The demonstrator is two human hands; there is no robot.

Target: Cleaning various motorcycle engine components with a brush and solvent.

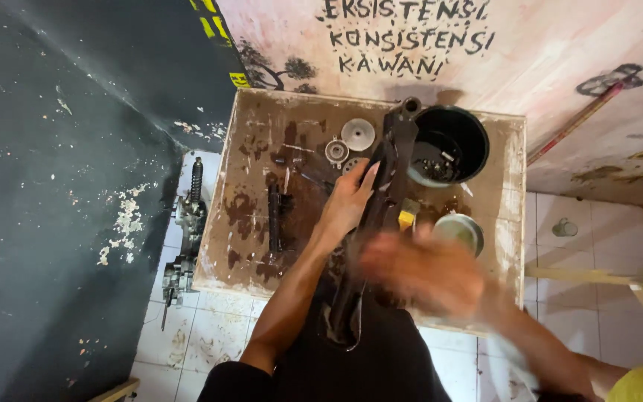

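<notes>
Now the person stands over a small wooden workbench (251, 186) with dark oil stains, seen from above by the head camera. The left hand (347, 197) lies on a long black metal part (381, 201), and its fingers (368, 176) are curled around the upper half of this part, so the hand holds it firmly. The part goes from near the far edge of the bench, where it ends in a round eye, down toward the person's body, and its lower end hangs over the near edge, in front of the dark clothes.

The right hand (422, 272) is just to the right of the same part, above the near edge of the bench. It is strongly blurred, so it is not possible to tell if it is wide, narrow or holding something.

Beside the upper end of the long part stands a black bucket (478, 138) with small metal pieces inside. A round tin (461, 231) sits near the right hand, and a small yellow object (408, 216) lies between the tin and the long part. To the left of the left hand there are a round silver disc (358, 134), a smaller round metal piece (336, 151) and a dark elongated tool (274, 216). On the tiled floor, at the left side of the bench, a shock absorber (196, 182) lies with other engine parts (176, 272).
</notes>
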